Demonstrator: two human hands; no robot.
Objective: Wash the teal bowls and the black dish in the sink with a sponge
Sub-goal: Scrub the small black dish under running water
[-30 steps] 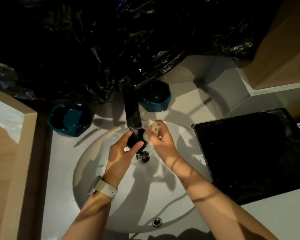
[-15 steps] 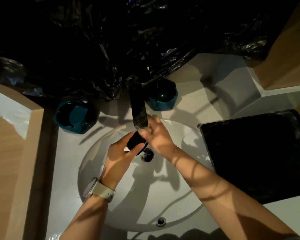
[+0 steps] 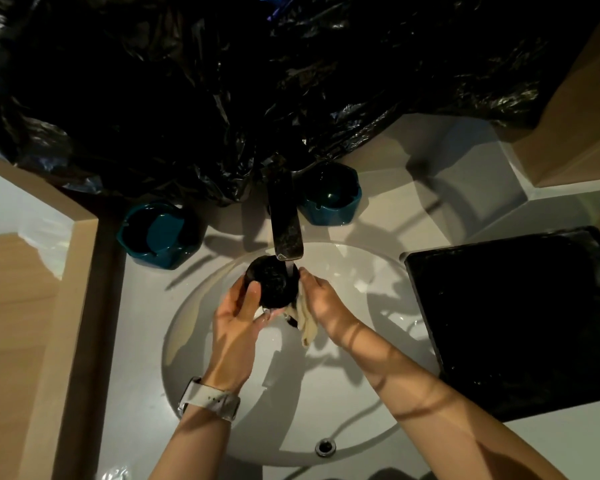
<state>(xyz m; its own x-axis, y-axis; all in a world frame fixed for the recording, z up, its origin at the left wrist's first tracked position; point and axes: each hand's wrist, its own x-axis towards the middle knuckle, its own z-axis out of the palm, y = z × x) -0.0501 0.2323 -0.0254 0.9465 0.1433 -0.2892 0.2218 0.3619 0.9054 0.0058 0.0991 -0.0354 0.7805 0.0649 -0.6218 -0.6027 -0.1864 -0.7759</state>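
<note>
Water runs from the dark faucet (image 3: 286, 223) at centre frame, straight onto the black dish (image 3: 271, 284), which sits right under the spout, above the white sink (image 3: 194, 341). Left hand (image 3: 238, 318) has its grip wrapped round the dish from the lower left, thumb over the near rim, fingers curled beneath. Right hand (image 3: 321, 301) comes in from the right, fingertips touching the dish's right edge, and its grip clasps a pale sponge (image 3: 305, 323) that hangs down below the palm — sponge or cloth, hard to call in this dim light.

On the grey bench (image 3: 413, 209), one teal bowl (image 3: 160, 233) stands to the left of the faucet, at the sink's upper-left rim; the other teal bowl (image 3: 333, 199) stands just right of the faucet base, partly shaded. Both upright, both apart from the hands.

Across the top of the frame, black plastic sheeting (image 3: 257, 81) drapes down to the faucet. At right, a black tray (image 3: 516, 323) lies flat beside the basin. A pale watch (image 3: 210, 400) circles the left wrist, and the overflow hole (image 3: 325, 446) shows at the basin's lower edge.
</note>
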